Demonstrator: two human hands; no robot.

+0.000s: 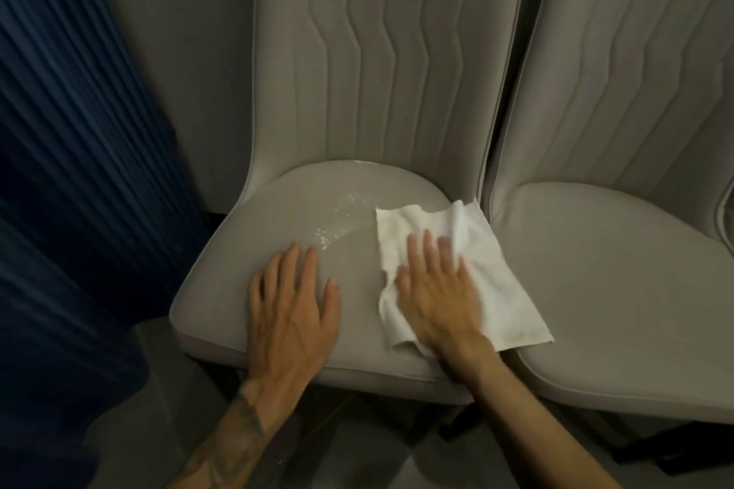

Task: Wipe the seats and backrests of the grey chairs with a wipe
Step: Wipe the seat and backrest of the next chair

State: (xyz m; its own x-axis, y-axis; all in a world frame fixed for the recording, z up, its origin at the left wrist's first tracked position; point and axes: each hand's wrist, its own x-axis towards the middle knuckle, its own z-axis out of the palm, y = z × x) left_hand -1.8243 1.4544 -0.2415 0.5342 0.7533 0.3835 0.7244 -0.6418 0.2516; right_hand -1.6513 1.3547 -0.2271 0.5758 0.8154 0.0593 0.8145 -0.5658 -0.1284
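Note:
Two grey padded chairs stand side by side against a wall. The left chair's seat (258,234) is in the centre and its quilted backrest (377,52) rises behind it. A white wipe (492,262) lies spread on the right part of that seat, reaching the gap between the chairs. My right hand (437,290) presses flat on the wipe with straight fingers. My left hand (292,306) rests flat on the bare seat to the left. Small wet droplets (337,222) glisten on the seat ahead of my left hand.
The second grey chair (615,270) stands close on the right, almost touching the first. A dark blue pleated curtain (71,171) hangs on the left. Dark floor (167,389) shows below the seat's front edge.

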